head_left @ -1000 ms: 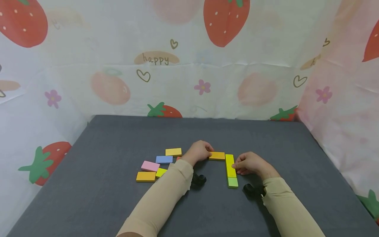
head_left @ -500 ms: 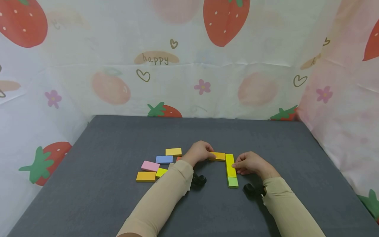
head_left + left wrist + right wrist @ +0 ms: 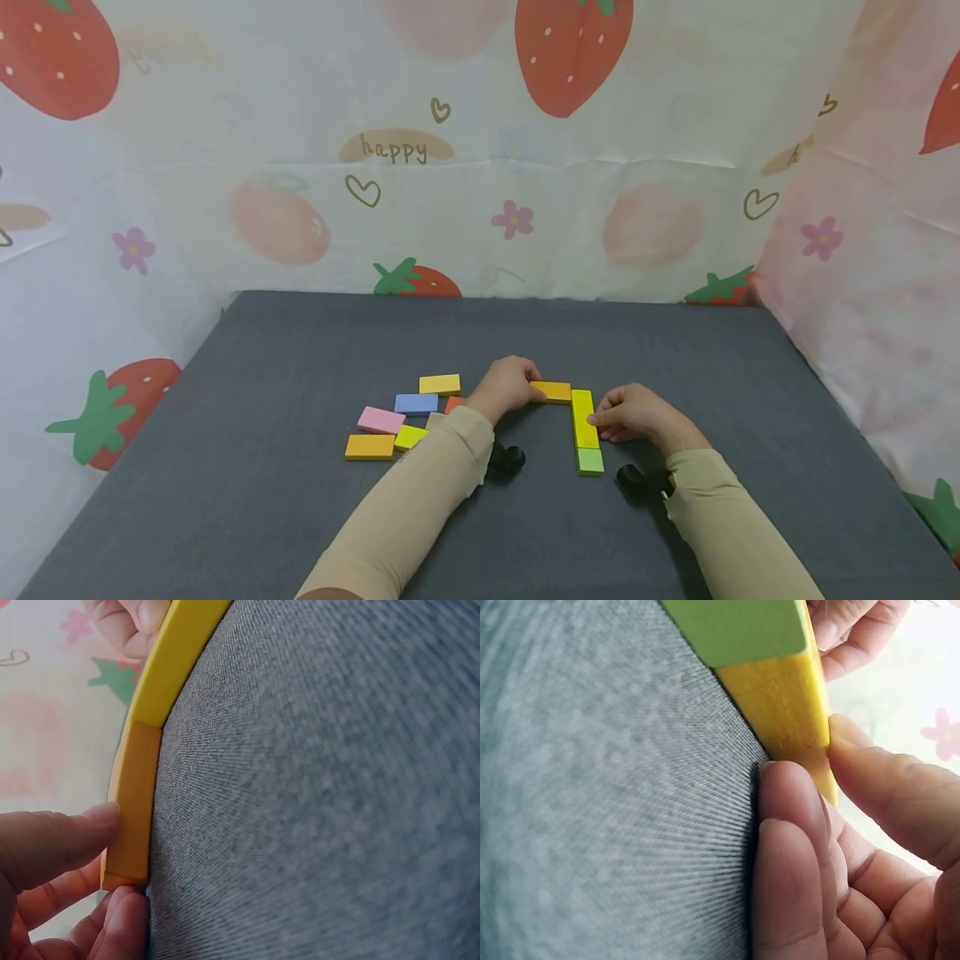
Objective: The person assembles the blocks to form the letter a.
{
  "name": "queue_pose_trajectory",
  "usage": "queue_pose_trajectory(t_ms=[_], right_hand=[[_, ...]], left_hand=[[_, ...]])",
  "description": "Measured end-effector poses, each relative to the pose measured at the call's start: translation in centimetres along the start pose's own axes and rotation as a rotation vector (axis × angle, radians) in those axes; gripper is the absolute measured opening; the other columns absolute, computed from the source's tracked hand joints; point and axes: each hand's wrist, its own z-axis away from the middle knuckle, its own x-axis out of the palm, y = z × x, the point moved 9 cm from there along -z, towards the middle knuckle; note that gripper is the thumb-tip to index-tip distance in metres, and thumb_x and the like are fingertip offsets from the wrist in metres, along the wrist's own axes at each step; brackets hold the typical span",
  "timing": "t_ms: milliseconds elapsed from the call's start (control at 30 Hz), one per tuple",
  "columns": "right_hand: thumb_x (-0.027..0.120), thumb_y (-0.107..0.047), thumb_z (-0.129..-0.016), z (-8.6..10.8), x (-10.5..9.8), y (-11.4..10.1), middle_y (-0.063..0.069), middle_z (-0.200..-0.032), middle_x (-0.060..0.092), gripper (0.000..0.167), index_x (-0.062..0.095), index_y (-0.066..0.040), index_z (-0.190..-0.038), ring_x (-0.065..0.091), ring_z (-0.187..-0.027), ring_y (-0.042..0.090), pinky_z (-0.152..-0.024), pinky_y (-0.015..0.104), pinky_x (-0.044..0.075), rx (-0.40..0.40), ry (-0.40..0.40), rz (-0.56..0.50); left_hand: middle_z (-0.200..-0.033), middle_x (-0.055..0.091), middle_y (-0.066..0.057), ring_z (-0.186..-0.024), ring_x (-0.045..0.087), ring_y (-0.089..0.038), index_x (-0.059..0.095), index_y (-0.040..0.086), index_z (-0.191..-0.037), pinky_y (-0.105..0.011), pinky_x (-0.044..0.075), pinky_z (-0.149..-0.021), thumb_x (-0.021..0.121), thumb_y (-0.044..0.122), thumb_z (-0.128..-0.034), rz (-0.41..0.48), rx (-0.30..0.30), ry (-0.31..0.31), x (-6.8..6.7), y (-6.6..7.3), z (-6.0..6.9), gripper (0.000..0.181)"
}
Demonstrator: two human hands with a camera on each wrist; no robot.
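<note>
In the head view my left hand (image 3: 507, 388) pinches the left part of an orange block (image 3: 553, 392), its thumb on the near side. The left wrist view shows that orange block (image 3: 136, 802) meeting the end of a yellow block (image 3: 184, 660). My right hand (image 3: 639, 415) holds the yellow block (image 3: 583, 417) near its middle, thumb on its upper edge and fingers against its right side. A light green block (image 3: 589, 462) adjoins the yellow block's near end. From the right wrist, the green block (image 3: 742, 630) and yellow block (image 3: 780, 712) touch.
Left of my left forearm lie loose blocks: a pale yellow block (image 3: 439, 385), a blue block (image 3: 416, 404), a pink block (image 3: 381, 420), another orange block (image 3: 369, 447) and several more, partly covered by the sleeve. A strawberry-print cloth (image 3: 480, 225) surrounds the grey tabletop (image 3: 262, 517).
My left thumb has come forward onto the orange block's near side, and the block has shifted slightly away from me. The right hand and the yellow and green blocks stay put.
</note>
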Motion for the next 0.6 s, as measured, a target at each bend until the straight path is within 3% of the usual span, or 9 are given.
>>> queue_pose_trajectory(t_ms=[167, 333, 600], right_hand=[[0.071, -0.026, -0.078, 0.1, 0.0, -0.1, 0.006, -0.075, 0.061, 0.023, 0.064, -0.005, -0.080, 0.058, -0.065, 0.017, -0.061, 0.030, 0.050, 0.002, 0.004, 0.001], [0.071, -0.024, -0.079, 0.0, 0.0, -0.2, 0.006, -0.074, 0.062, 0.021, 0.065, -0.004, -0.081, 0.058, -0.064, 0.017, -0.061, 0.029, 0.050, 0.007, 0.007, -0.002], [0.070, -0.022, -0.080, -0.1, -0.1, -0.1, 0.006, -0.073, 0.062, 0.019, 0.064, -0.004, -0.080, 0.058, -0.064, 0.017, -0.060, 0.029, 0.050, 0.007, 0.008, 0.005]], left_hand=[[-0.100, 0.062, 0.000, -0.084, 0.055, -0.015, 0.067, 0.014, -0.101, -0.029, 0.046, -0.076, 0.072, 0.028, -0.0776, 0.021, 0.002, -0.007, 0.0, -0.1, -0.1, 0.028], [-0.099, 0.061, -0.001, -0.079, 0.055, -0.015, 0.066, 0.013, -0.102, -0.028, 0.047, -0.069, 0.071, 0.029, -0.0792, 0.114, -0.018, -0.036, -0.4, -0.9, 0.1, 0.028], [-0.104, 0.060, -0.003, -0.083, 0.056, -0.017, 0.063, 0.012, -0.107, -0.031, 0.047, -0.070, 0.066, 0.026, -0.0841, 0.128, -0.019, -0.068, -2.6, -2.6, 0.6, 0.027]])
